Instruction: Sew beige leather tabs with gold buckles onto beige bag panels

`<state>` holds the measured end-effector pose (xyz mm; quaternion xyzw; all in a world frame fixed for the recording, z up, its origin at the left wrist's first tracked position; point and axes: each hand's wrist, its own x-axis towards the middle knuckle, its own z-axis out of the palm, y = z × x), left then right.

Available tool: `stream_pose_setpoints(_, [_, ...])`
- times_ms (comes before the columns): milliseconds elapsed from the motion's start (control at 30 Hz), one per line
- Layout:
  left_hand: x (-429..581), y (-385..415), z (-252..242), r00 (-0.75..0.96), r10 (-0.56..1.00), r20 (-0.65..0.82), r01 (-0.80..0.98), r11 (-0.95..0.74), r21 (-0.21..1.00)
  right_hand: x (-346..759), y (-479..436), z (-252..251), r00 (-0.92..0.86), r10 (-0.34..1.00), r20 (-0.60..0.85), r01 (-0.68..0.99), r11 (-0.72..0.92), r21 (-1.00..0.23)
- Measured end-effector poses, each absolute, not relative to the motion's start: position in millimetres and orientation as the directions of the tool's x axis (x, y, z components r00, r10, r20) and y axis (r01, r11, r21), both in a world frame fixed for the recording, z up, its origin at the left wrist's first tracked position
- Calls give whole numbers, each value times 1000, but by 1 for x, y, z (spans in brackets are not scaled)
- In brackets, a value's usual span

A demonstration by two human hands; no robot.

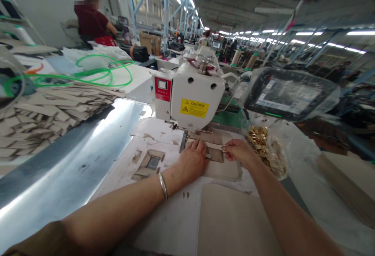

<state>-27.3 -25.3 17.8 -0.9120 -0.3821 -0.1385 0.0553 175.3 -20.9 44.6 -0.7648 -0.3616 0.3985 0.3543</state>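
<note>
Two hands, left hand (191, 158), right hand (238, 150), strap (212, 145) partly hidden

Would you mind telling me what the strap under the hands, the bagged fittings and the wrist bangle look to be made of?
Strap: pale tan, matte, probably leather or a synthetic. Fittings: gold-coloured, glinting, likely brass-finished metal, in a clear plastic bag. Bangle: smooth, shiny, silver-toned metal.

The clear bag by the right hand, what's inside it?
The clear bag holds a heap of small gold metal pieces. Crinkled plastic blurs their exact shape, and the bottom of the heap is hidden.
</note>
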Motion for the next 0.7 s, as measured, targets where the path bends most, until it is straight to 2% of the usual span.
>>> stream_pose_setpoints(300, [12,-27,13,791,534,299,546,-836,50,178,-22,38,415,848,-329,249,-454,-856])
stream_pose_setpoints(467, [27,-35,16,760,573,305,581,-811,77,182,-23,45,346,840,-417,206,-502,-840])
stream_pose_setpoints(700, [14,-30,30,747,635,197,628,-771,105,180,-20,51,373,804,-463,348,-584,-733])
